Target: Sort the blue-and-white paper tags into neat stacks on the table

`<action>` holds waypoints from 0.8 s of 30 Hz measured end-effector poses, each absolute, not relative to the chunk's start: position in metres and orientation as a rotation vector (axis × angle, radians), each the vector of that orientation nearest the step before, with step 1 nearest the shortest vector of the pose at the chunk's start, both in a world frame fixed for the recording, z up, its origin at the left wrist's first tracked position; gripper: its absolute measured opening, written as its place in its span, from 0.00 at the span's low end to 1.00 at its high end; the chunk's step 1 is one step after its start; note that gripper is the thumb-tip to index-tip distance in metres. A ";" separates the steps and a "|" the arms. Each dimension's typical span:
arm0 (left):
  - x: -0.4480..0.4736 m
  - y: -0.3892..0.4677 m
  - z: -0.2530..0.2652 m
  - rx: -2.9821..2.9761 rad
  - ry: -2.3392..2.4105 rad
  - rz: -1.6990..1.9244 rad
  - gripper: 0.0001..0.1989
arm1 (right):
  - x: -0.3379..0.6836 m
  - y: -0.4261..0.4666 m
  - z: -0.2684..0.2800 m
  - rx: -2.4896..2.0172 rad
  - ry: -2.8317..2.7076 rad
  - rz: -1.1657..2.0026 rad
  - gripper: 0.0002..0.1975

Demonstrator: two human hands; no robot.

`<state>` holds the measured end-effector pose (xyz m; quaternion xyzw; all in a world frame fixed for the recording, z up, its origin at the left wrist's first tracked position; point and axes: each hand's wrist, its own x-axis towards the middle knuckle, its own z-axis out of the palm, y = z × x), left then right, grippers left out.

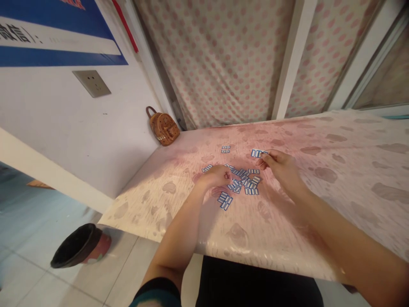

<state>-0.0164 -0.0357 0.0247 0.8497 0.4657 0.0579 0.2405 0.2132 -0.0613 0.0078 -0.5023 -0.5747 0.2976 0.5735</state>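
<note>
Small flat blue-and-white pieces, each showing white bars in a blue frame, lie in a loose pile (244, 178) on the table. My right hand (279, 164) is raised past the pile's far right side, thumb and fingers pinching one blue-and-white piece (256, 153). At the pile's left edge is my left hand (217, 175), fingers curled in; whatever they hold, if anything, is hidden. Beyond my left hand lies a separate group of pieces (225, 149). Another cluster (225, 200) lies nearer to me, and some pieces (207, 168) show just behind my left hand.
A patterned pinkish cover (303, 230) lies over the table. A small brown backpack-shaped bag (165, 128) stands at the far left corner against the wall. On the floor to the left is a black-lined bin (79, 247). A dotted curtain (220, 59) hangs behind the table.
</note>
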 end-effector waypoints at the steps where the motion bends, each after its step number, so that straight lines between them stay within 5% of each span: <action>1: -0.018 -0.034 0.023 2.303 1.257 0.196 0.02 | 0.213 -0.062 0.009 -1.170 -1.344 0.700 0.13; 10: -0.026 -0.018 0.010 2.009 1.093 0.499 0.05 | 0.213 -0.062 0.010 -1.192 -1.398 0.712 0.15; 24: -0.028 -0.016 0.006 2.015 1.167 0.495 0.10 | 0.207 -0.064 0.008 -1.223 -1.502 0.764 0.13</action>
